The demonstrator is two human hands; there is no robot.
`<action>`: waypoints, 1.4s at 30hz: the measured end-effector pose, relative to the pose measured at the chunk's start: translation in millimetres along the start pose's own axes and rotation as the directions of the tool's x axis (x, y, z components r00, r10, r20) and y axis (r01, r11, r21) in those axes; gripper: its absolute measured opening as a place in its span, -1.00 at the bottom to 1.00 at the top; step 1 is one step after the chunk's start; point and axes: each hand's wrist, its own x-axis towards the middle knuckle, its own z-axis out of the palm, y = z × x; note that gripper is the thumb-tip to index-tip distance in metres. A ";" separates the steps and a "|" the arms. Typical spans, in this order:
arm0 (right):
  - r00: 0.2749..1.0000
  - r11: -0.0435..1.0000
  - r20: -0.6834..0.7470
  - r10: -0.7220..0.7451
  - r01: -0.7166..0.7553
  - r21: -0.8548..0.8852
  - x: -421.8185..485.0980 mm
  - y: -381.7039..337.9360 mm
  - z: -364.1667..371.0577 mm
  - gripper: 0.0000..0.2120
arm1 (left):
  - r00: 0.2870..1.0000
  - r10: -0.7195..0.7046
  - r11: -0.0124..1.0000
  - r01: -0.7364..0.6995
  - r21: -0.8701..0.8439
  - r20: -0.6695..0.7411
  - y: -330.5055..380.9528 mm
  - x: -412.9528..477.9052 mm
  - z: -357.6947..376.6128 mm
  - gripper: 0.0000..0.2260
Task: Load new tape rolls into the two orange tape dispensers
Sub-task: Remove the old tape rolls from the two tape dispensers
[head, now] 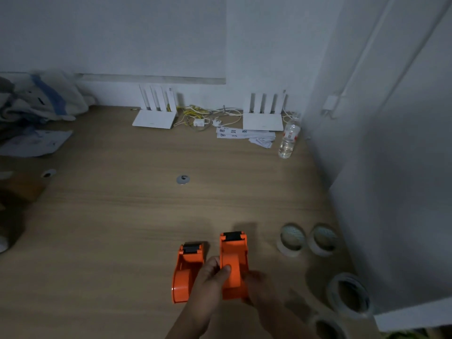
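Note:
Two orange tape dispensers lie near the front of the wooden desk (122, 204). The left dispenser (184, 275) rests untouched on the desk. Both of my hands grip the right dispenser (234, 260): my left hand (210, 277) holds its left side with the thumb on top, and my right hand (259, 282), dim and blurred, holds its right side. Several clear tape rolls sit to the right: two further back (291, 239) (323, 239) and two nearer the desk's front right corner (348, 293) (329, 326).
Two white routers (156, 111) (265, 113) stand at the back wall with a tangle of cables (203, 116) between them. Paper slips (247, 134) and a water bottle (289, 139) lie at the back right. Cloth and papers (36, 106) pile at the left. A white cabinet (403, 192) borders the right.

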 end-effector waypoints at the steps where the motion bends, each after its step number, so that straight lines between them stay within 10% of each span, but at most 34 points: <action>1: 0.999 0.999 -0.027 0.019 -0.017 0.046 -4.0 -0.5 2.0 -0.64 | 1.000 -0.011 1.000 0.011 0.004 0.005 -2.2 0.6 -1.9 -0.87; 8: 0.995 0.962 -0.070 0.073 -0.051 0.269 -6.2 0.6 4.0 -0.83 | 0.999 -0.027 0.995 0.030 0.091 -0.041 -18.9 7.4 -8.1 -0.81; 21: 0.981 0.997 -0.187 0.047 -0.034 0.070 9.2 34.2 -2.5 -0.93 | 0.995 -0.012 0.861 -0.038 0.507 0.096 -53.0 20.5 -8.8 -0.79; 42: 0.920 0.981 -0.377 -0.105 0.032 -0.193 -33.6 60.4 -9.0 -0.61 | 0.999 -0.043 0.897 0.032 0.440 0.014 -66.2 10.6 -12.1 -0.68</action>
